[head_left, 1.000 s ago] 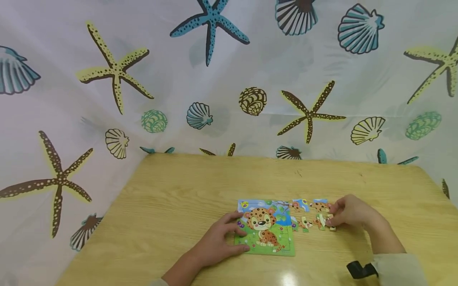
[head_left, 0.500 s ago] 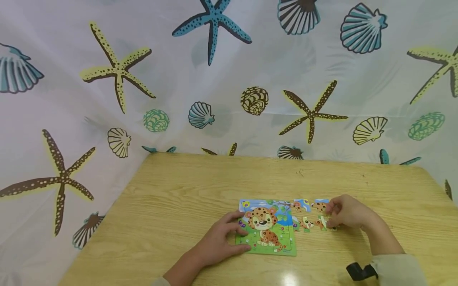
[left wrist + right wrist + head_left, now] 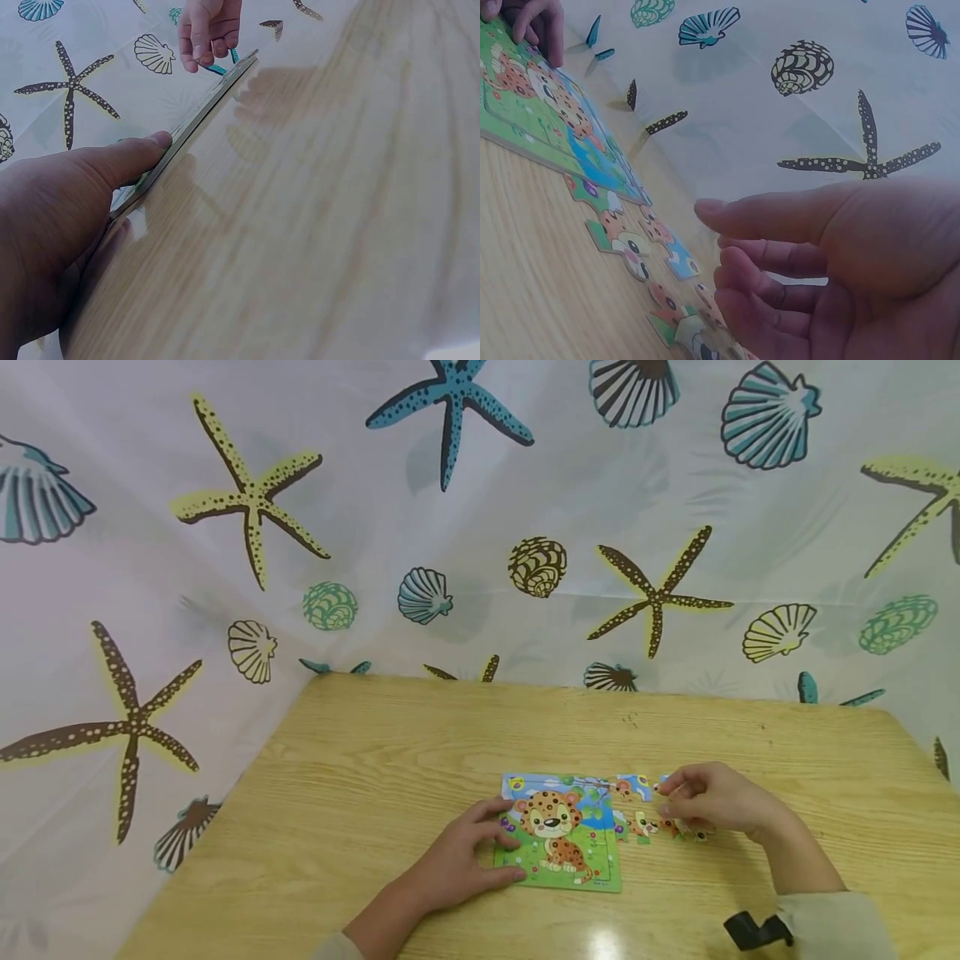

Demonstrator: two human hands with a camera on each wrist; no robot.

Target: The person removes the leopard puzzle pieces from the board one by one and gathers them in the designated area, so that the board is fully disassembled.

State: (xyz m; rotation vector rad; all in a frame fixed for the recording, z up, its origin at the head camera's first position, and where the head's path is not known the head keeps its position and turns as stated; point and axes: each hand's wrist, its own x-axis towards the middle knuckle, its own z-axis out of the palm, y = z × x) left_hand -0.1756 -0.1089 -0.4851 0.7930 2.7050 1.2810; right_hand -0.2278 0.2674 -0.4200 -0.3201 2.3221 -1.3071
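Observation:
A jigsaw puzzle board (image 3: pixel 558 868) with a cartoon leopard lies flat on the wooden table. My left hand (image 3: pixel 461 864) rests on its left side, fingertips on the picture and thumb near the front edge. Just right of the board, several loose puzzle pieces (image 3: pixel 642 827) lie in two rows. Over the right-hand pieces hovers my right hand (image 3: pixel 716 802), partly hiding them. In the right wrist view its thumb and loosely bent fingers stand apart, with nothing seen between them, above leopard-patterned pieces (image 3: pixel 619 240). The left wrist view shows the board's thin edge (image 3: pixel 202 112) beside the left thumb.
The wooden table (image 3: pixel 375 760) reaches back to a white cloth (image 3: pixel 480 527) printed with starfish and shells, which also hangs at the sides. A black object (image 3: pixel 756 931) sits at the right sleeve's cuff.
My right hand has moved left from the right end of the pieces and now covers more of them. The left hand stays on the board. The head view has shifted slightly.

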